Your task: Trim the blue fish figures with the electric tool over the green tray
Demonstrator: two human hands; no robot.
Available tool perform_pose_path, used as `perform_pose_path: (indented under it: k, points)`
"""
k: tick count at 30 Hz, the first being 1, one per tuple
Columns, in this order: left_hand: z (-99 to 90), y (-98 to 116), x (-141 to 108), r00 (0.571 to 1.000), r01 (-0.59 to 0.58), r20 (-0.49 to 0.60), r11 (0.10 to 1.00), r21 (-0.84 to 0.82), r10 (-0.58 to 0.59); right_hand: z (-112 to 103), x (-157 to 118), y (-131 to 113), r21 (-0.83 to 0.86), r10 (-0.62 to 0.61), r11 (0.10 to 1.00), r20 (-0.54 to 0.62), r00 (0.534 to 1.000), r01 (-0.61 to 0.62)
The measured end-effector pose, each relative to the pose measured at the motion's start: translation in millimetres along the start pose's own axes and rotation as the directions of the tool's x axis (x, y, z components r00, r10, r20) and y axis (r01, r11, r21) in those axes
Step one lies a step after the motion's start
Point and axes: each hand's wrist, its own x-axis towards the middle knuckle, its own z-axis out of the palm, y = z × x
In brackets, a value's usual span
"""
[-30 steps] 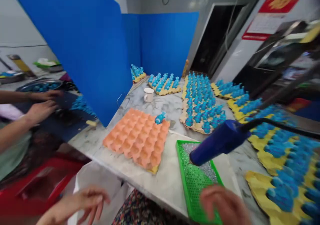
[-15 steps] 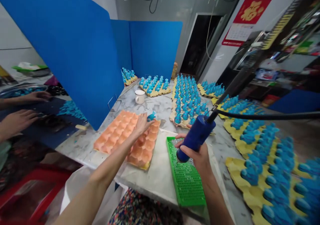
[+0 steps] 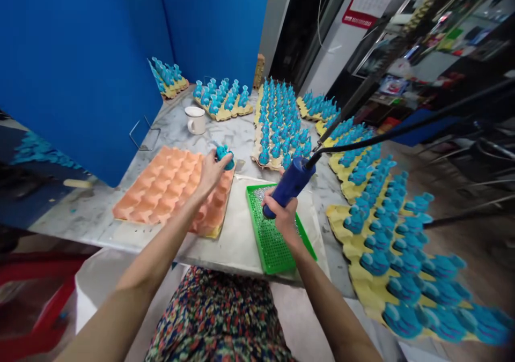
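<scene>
Head view: left hand (image 3: 209,174) pinches figurine (image 3: 224,157); right hand (image 3: 282,218) grips corded tool (image 3: 288,186)

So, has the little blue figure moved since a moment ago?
Yes, upward: the blue figure now sits in the left hand, lifted off the orange egg tray, with the white mug beyond it.

Matt pulp egg trays (image 3: 169,190); polished marble counter (image 3: 237,137).

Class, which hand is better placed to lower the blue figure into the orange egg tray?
Left, probably: the left hand holds the blue figure just above the orange egg tray, while the right hand grips a blue corded tool over the green mesh tray.
</scene>
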Motion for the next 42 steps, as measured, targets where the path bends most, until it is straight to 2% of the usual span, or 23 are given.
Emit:
perform_pose_path:
  k: [1,3,6,9,11,15,19,23,31,33,38,40,42]
  points:
    - [0.6,2,-13,0.999,0.029,0.042,0.996,-0.080,-0.026,1,1,3,0.011,-0.008,1.000,-0.010,1.000,0.008]
    - [2.3,3,-46,0.974,0.147,0.204,0.960,-0.237,-0.099,3,1,9,0.027,-0.021,0.999,-0.020,1.000,0.022]
    - [7.5,-8,-99,0.897,0.369,0.367,0.873,-0.317,-0.246,4,1,15,0.020,-0.030,0.999,-0.019,0.999,0.030]
    - [16.1,-30,-133,0.820,0.532,0.430,0.779,-0.332,-0.377,4,-1,16,0.004,-0.040,0.999,-0.030,0.999,0.041]
    - [21.9,-43,-144,0.794,0.586,0.435,0.725,-0.361,-0.425,4,-2,15,0.002,-0.046,0.999,-0.031,0.998,0.046]
    - [29.1,-55,-150,0.789,0.604,0.417,0.693,-0.393,-0.451,3,-4,14,0.012,-0.047,0.999,-0.036,0.998,0.047]
    - [31.2,-56,-149,0.806,0.585,0.391,0.700,-0.409,-0.445,1,-7,16,-0.003,-0.070,0.998,-0.022,0.997,0.070]
    - [32.2,-58,-148,0.801,0.588,0.407,0.702,-0.402,-0.439,1,-8,17,0.009,-0.100,0.995,-0.028,0.995,0.100]
    - [37.5,-72,-151,0.805,0.572,0.426,0.729,-0.376,-0.412,7,-8,-4,-0.094,-0.164,0.984,-0.121,0.979,0.154]
    - [39.2,-72,-151,0.816,0.552,0.424,0.744,-0.376,-0.392,10,-9,-9,-0.075,-0.172,0.983,-0.093,0.981,0.166]
    - [39.9,-66,-151,0.840,0.515,0.396,0.774,-0.369,-0.370,22,-14,-16,0.009,-0.136,0.991,0.063,0.989,0.136]
    - [39.4,-64,-151,0.844,0.509,0.391,0.781,-0.362,-0.368,25,-15,-17,0.037,-0.129,0.991,0.083,0.988,0.126]
    - [39.3,-64,-151,0.848,0.498,0.390,0.792,-0.353,-0.360,27,-16,-18,0.018,-0.073,0.997,0.124,0.990,0.072]
